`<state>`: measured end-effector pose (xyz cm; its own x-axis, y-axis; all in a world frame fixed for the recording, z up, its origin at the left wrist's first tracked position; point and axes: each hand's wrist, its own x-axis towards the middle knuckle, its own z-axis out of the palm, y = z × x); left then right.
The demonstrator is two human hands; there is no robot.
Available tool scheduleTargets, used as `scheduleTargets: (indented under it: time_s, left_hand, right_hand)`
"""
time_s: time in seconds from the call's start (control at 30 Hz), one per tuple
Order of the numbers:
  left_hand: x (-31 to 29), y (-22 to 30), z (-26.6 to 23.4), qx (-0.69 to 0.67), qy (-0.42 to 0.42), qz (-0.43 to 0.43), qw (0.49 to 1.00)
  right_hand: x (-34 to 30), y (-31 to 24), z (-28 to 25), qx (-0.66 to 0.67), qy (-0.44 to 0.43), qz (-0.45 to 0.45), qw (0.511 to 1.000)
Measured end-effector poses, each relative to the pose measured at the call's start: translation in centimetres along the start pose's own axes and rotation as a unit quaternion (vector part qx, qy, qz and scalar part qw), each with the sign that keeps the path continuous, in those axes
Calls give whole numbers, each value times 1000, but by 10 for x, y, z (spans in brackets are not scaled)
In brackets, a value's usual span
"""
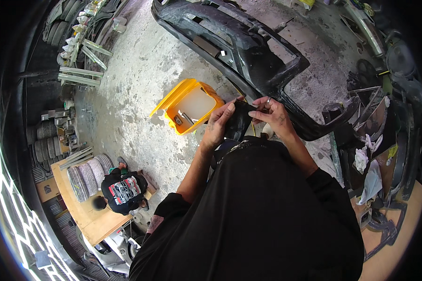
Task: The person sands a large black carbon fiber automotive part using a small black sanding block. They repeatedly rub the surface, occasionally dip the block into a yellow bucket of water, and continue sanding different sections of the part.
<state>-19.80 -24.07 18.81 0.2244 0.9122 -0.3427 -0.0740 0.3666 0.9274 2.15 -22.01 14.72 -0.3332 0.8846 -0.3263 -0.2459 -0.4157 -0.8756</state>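
Between my two hands, in front of my body, is a dark, flat, flexible sheet [239,121]; its exact kind is not plain. My left hand [216,125] has it pinched along the left edge, thumb on top. The fingers of my right hand [274,116], one with a ring, pinch its upper right edge. Just left of my left hand stands a yellow plastic container [186,85] with its side cut away, holding cloudy whitish liquid and a small dark object. Beyond my hands lies a large black car bumper [211,30], scuffed and dusty, reaching to the right.
Worn grey concrete floor [140,61] spreads out ahead and left. At the lower left a person [124,189] in a black shirt bends beside a wooden board [101,222] with several tyres [86,175]. Black car parts and crumpled plastic [371,182] crowd the right side.
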Motion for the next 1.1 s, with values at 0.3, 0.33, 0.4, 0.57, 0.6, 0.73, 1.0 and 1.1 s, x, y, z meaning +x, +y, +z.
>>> scheduleTargets:
  time_s: [0.3,0.33,0.4,0.57,0.6,0.73,1.0,1.1]
  left_hand:
    - [-6,-7,8,-158,17,-56,986]
    - [-6,-4,11,-179,32,-74,980]
    - [-5,-9,7,-184,32,-76,979]
    - [-1,-20,1,-186,36,-78,979]
    - [-1,-17,3,-189,31,-78,978]
    - [-2,-13,3,-204,19,-104,973]
    - [1,-17,1,-184,24,-89,979]
    - [1,-3,4,-128,24,-79,988]
  right_hand:
    - [5,4,-2,-19,-37,-41,998]
    - [6,5,-3,-36,-46,-44,997]
    - [5,2,-3,-35,-50,-37,997]
    - [7,-3,-3,-36,-68,-28,997]
    - [8,-2,-4,-27,-73,-37,996]
    - [10,-4,-8,-20,-94,-55,994]
    - [14,-11,-8,-29,-103,-30,994]
    - [13,-7,-10,-40,-68,-10,997]
